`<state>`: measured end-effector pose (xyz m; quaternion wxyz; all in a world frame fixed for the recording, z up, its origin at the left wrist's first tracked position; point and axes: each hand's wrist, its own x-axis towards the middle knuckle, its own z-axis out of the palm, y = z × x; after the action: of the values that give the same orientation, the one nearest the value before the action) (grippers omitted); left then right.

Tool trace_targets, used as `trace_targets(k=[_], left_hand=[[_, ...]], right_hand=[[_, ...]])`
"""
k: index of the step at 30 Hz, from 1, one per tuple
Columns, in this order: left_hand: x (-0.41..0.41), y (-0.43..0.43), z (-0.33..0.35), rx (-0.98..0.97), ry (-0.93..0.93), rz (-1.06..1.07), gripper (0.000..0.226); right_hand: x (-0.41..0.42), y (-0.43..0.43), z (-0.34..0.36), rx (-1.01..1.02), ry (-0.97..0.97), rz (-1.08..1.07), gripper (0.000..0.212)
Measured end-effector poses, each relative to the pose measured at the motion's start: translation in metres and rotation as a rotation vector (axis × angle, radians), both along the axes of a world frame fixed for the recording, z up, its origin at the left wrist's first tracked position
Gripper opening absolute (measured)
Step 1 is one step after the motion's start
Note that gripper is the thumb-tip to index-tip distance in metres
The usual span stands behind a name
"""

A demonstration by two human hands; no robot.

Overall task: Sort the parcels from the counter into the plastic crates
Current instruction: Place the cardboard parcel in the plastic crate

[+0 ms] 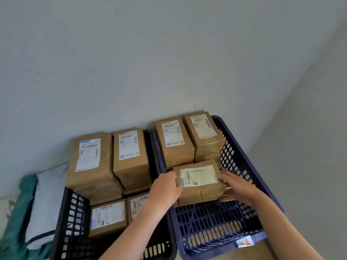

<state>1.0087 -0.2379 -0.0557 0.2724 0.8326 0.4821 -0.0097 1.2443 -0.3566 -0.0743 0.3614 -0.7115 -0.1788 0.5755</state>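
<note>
A brown parcel (199,180) with a pale label lies crosswise on a stack inside the blue crate (249,175). My left hand (165,188) grips its left end and my right hand (237,186) holds its right end, fingers curled round the side. Behind it two taller stacks of brown parcels (174,141) fill the back of the blue crate. The black crate (73,216) on the left holds more parcel stacks (129,154), with lower parcels (108,214) at its front.
Both crates stand against a grey wall in a corner. A green and white bundle (33,207) lies left of the black crate. The front of the blue crate has bare floor; a small red and white label (246,242) hangs on its front rim.
</note>
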Motion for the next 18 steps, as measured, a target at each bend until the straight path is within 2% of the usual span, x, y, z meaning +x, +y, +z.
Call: trace_targets(k=[2, 5, 7, 9, 13, 18], left_hand=[[0.0, -0.004, -0.003, 0.068, 0.032, -0.018, 0.015], [0.001, -0.01, -0.007, 0.207, 0.102, -0.088, 0.021], [0.004, -0.013, -0.012, 0.3, 0.165, -0.161, 0.03], [0.01, -0.016, -0.017, 0.309, 0.22, -0.223, 0.045], [0.018, -0.018, -0.025, 0.32, 0.296, -0.302, 0.065], [0.019, -0.017, -0.028, 0.335, 0.286, -0.308, 0.061]], right_hand=[[-0.001, 0.007, -0.015, -0.012, 0.061, -0.018, 0.024], [-0.003, 0.017, -0.035, -0.015, 0.131, -0.086, 0.033], [-0.007, 0.024, -0.044, -0.027, 0.065, -0.085, 0.039], [-0.012, 0.028, -0.046, -0.035, -0.022, -0.06, 0.04], [-0.016, 0.029, -0.05, -0.033, -0.069, -0.045, 0.039], [-0.008, 0.029, -0.048, -0.042, 0.016, -0.068, 0.038]])
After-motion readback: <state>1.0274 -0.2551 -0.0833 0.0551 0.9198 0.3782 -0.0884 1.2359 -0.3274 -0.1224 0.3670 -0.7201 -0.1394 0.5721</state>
